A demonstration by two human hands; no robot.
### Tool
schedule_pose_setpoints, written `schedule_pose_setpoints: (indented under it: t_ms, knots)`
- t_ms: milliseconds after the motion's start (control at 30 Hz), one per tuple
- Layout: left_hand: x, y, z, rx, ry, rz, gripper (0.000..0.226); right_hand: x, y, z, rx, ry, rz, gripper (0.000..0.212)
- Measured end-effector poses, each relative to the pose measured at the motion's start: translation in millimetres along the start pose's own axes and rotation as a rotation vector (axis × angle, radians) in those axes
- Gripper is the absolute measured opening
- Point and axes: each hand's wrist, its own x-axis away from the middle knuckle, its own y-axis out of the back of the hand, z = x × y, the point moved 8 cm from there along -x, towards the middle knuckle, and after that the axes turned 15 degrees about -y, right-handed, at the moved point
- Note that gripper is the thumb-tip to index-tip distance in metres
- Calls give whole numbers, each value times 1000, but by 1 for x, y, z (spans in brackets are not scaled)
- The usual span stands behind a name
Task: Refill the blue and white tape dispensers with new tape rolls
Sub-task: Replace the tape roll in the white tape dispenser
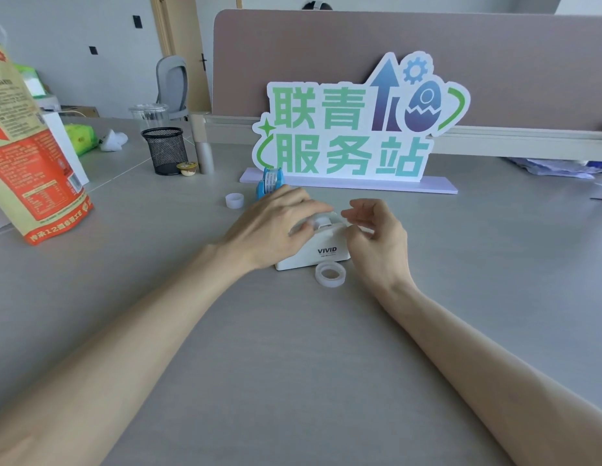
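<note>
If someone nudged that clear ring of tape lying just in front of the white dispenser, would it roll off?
Probably not: the tape roll lies flat on its side on the table, so a nudge would likely slide it. It looks thin and mostly hollow, so probably light. Stood on edge, it might roll.

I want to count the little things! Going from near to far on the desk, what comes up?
Clear tape roll lying flat → white VIVID tape dispenser → small translucent ring → blue tape dispenser → black mesh pen cup.

Open desk near the body; tape roll and sign crowd the far side
</note>
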Motion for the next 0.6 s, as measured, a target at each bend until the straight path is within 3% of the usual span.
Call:
schedule_pose_setpoints:
  t_ms: [267, 600]
  knots:
    - [12, 11, -1, -100, 45, -148, 24, 2, -2, 1, 152, 9, -43, 31]
    - [-1, -4, 1, -1, 23, -44, 31, 5, -1, 9, 58, 66, -25, 32]
